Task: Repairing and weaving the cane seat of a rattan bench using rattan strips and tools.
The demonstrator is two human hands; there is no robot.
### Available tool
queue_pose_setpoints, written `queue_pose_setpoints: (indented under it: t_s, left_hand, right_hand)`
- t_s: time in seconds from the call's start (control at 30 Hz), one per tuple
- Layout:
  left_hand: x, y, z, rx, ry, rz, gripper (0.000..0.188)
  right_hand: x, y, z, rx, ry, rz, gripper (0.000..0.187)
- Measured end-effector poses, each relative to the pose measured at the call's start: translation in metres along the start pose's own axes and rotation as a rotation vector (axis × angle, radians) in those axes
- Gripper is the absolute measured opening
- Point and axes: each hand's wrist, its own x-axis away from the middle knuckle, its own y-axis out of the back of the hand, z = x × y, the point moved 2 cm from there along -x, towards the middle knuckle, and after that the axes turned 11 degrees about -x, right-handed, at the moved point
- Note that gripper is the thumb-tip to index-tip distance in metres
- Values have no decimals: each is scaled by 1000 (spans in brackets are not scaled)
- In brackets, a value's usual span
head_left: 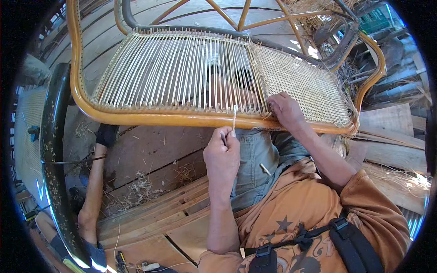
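Cane strand in my L hand, crossing near rail, pointing near-to-far.
Rattan frame sits in front of me w/ long axis L–R; spaced strands on L run near–far, tight mesh on R. L fingers pinch strand's near end, approx. mid-frame. R hand curled at mesh's near-L corner; can't tell if it's gripping anything.

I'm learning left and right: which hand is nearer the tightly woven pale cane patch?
Right. The right hand is at the lower-left corner of the cane patch; the left hand is farther left, below the glossy brown rail in the picture.
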Motion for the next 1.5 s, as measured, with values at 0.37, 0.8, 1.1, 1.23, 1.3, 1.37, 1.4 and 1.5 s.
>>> queue_pose_setpoints:
  t_s: [0.37, 0.8, 1.1, 1.23, 1.3, 1.37, 1.4, 1.5]
  left_hand:
    - [-1, -8, -3, -8, 33, 53, 11]
    - [-2, -30, -37, 242, 100, 26, 11]
    - [9, -118, -89, 383, 164, 330, 8]
    - [45, -196, -134, 45, 72, 761, 11]
    - [60, -227, -138, -115, -95, 793, 13]
    - [70, -254, -139, -346, -421, 756, 20]
    - [80, -266, -141, -361, -448, 791, 20]
    - [110, -295, -148, -451, -656, 842, 25]
  right_hand:
    - [-3, -1, 13, 275, -49, 151, 18]
    - [-22, -11, -43, -298, -280, 218, 8]
    - [62, 111, -39, -922, -616, -58, 23]
    - [125, 138, -17, -1337, -591, -258, 27]
    - [152, 135, -35, -1596, -737, -524, 23]
    - [176, 158, -41, -1705, -720, -648, 23]
    - [187, 166, -43, -1820, -700, -704, 22]
    - [228, 173, -74, -1590, -737, -866, 20]
